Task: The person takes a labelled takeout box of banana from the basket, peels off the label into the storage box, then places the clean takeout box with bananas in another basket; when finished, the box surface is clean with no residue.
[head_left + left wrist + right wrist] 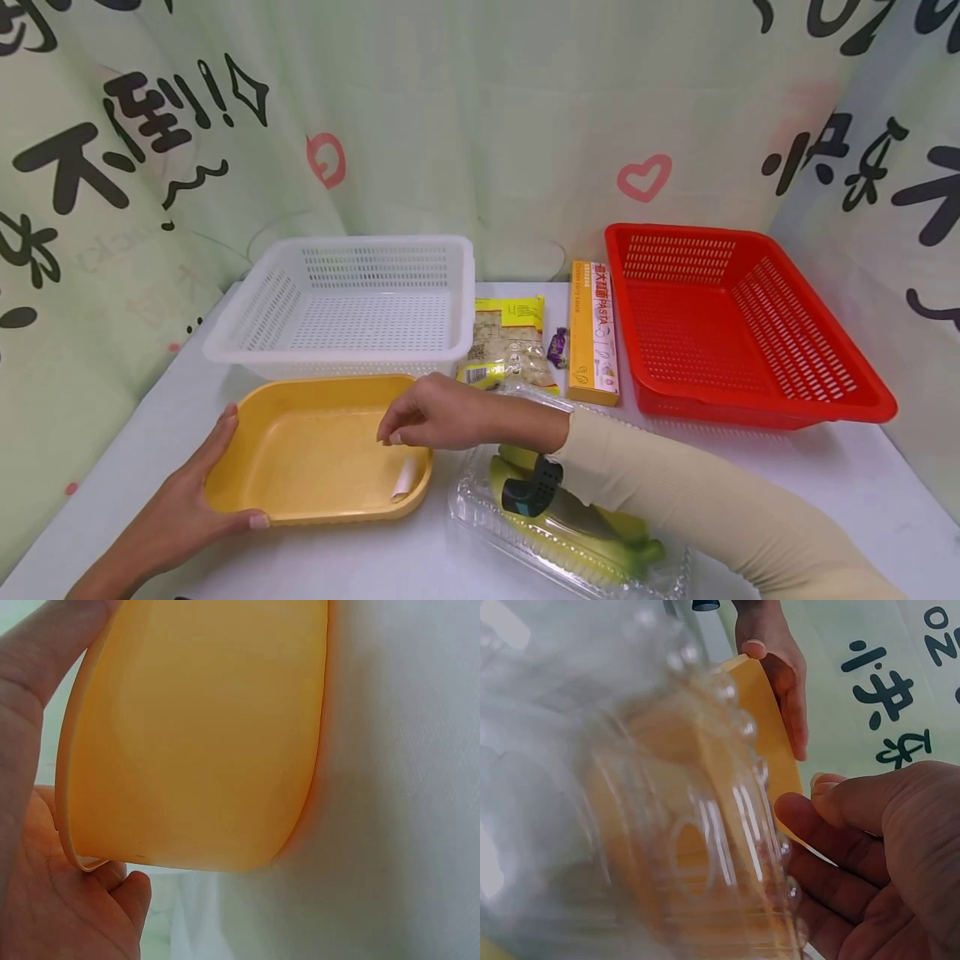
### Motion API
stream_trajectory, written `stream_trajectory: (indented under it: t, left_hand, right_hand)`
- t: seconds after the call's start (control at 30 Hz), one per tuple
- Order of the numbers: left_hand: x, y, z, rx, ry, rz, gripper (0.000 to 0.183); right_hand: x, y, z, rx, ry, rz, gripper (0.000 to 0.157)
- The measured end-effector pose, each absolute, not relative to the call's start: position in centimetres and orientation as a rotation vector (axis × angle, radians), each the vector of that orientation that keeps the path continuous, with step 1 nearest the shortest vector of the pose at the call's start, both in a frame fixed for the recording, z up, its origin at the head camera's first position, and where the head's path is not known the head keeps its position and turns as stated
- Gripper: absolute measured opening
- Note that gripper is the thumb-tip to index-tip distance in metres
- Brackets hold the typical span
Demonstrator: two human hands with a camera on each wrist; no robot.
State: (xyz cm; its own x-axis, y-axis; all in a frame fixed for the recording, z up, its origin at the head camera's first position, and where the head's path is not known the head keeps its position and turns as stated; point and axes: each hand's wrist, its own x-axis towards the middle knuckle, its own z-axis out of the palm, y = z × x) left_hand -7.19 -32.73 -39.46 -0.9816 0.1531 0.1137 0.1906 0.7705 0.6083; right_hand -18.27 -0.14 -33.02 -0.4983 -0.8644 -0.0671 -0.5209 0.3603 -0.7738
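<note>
My left hand grips the left end of a yellow plastic basin, thumb at the near side and fingers along the far rim. The left wrist view shows the basin's outer wall between thumb and fingers. Over the basin's right end hovers my right hand, its fingers loosely bent and the thumb near the index fingertip. Nothing shows held in it. Just below, a small pale pink-white roll is in the basin's near right corner. A clear lidded plastic box with yellow-green fruit inside lies under my right forearm.
Behind the basin stands a white perforated basket. Right of it lie a yellow-clear food packet, a purple wrapped sweet and an orange pasta box. A red basket stands at the far right, before a curtain.
</note>
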Motion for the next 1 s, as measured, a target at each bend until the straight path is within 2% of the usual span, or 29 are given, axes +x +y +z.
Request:
stream_trajectory:
  t: [0.73,1.0]
  left_hand:
    - [-7.3,-33.0,-39.3,-0.421,-2.821,-0.974,0.126]
    - [-7.4,-32.7,-38.2,-0.298,-2.948,-0.92,0.121]
  right_hand:
    - [-18.6,2.7,-31.9,-1.257,2.199,-1.033,0.015]
    - [-18.1,5.1,-31.2,-1.208,2.246,-1.09,0.016]
